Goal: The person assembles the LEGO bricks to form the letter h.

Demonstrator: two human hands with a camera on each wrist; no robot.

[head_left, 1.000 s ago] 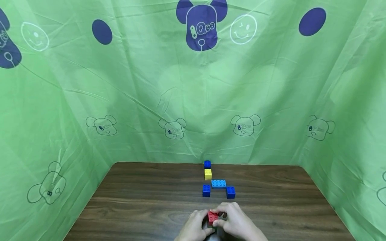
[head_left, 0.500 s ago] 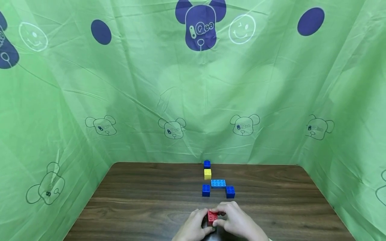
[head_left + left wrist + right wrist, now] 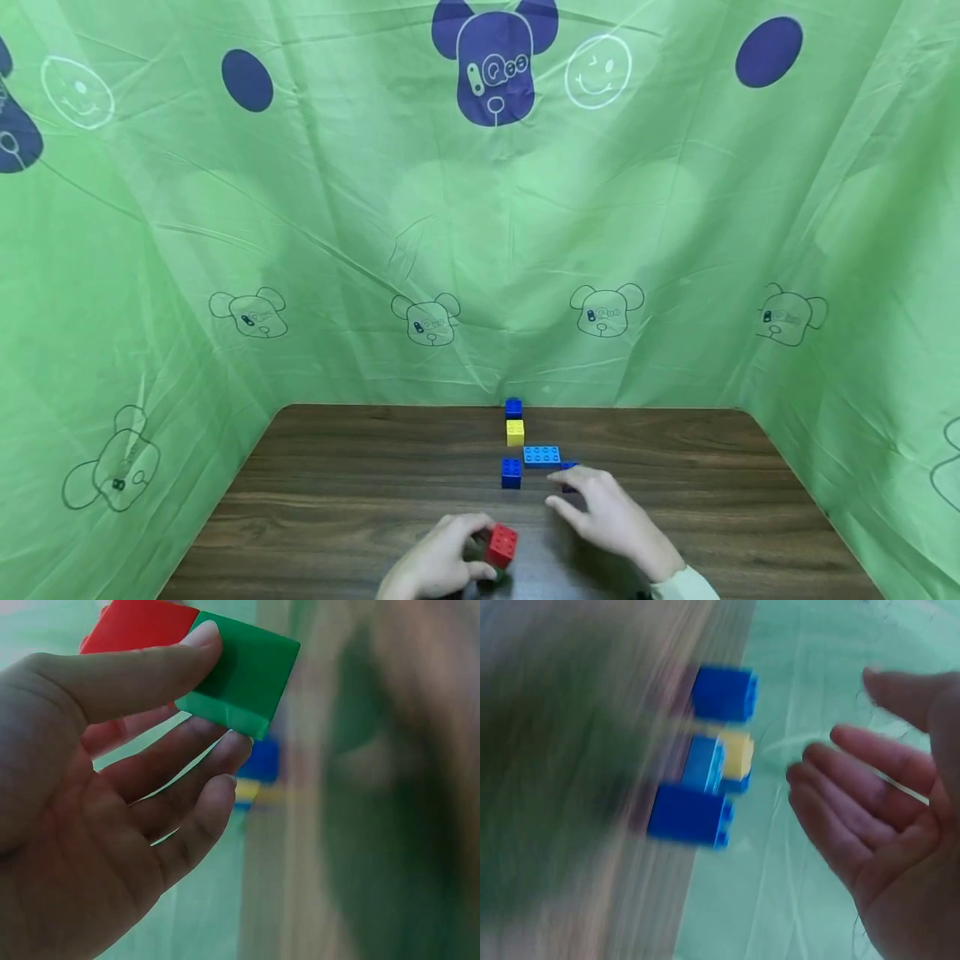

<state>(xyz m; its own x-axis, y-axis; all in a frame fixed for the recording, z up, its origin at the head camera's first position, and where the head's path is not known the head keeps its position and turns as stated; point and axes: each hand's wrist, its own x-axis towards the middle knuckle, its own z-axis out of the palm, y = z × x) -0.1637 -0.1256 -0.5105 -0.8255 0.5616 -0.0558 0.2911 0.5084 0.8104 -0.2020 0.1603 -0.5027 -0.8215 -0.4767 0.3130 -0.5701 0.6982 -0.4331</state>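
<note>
My left hand (image 3: 442,557) pinches a small stack of building blocks between thumb and fingers at the near side of the table. A red block (image 3: 502,543) is its top and a green block (image 3: 241,673) its bottom, as the left wrist view shows. My right hand (image 3: 611,515) holds nothing, its fingers spread and relaxed. In the head view it overlaps the right dark blue block (image 3: 569,477). Left of that hand stand another dark blue block (image 3: 512,473) and a longer light blue block (image 3: 542,456).
Farther back on the wooden table (image 3: 337,483) are a yellow block (image 3: 515,432) and one more blue block (image 3: 513,408) by the back edge. A green printed cloth (image 3: 510,208) encloses the table at the back and both sides.
My right hand has let go of the red block and moved forward and right toward the blue blocks. My left hand has shifted left with the stack, which now tilts.
</note>
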